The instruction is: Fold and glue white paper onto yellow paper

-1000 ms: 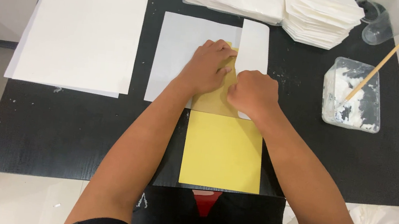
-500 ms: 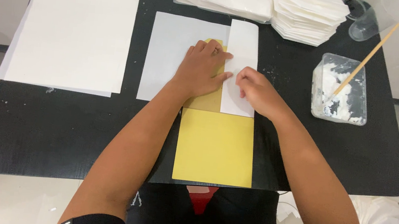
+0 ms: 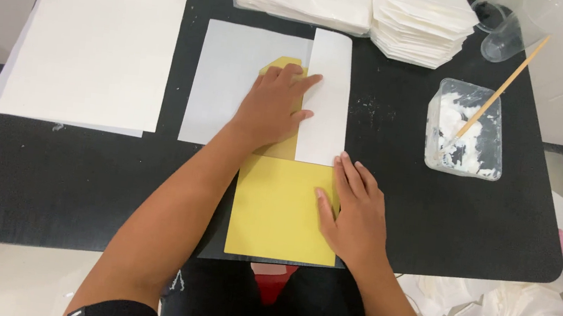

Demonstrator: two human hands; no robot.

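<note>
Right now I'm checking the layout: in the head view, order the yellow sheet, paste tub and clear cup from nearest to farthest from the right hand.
1. Yellow sheet, under the right hand.
2. Paste tub, up right.
3. Clear cup, far corner.

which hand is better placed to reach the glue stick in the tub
Right, probably. The right hand rests loosely on the yellow sheet's right edge, on the same side as the paste tub and its wooden stick. The left hand is pressing flat beside the folded white flap.
</note>
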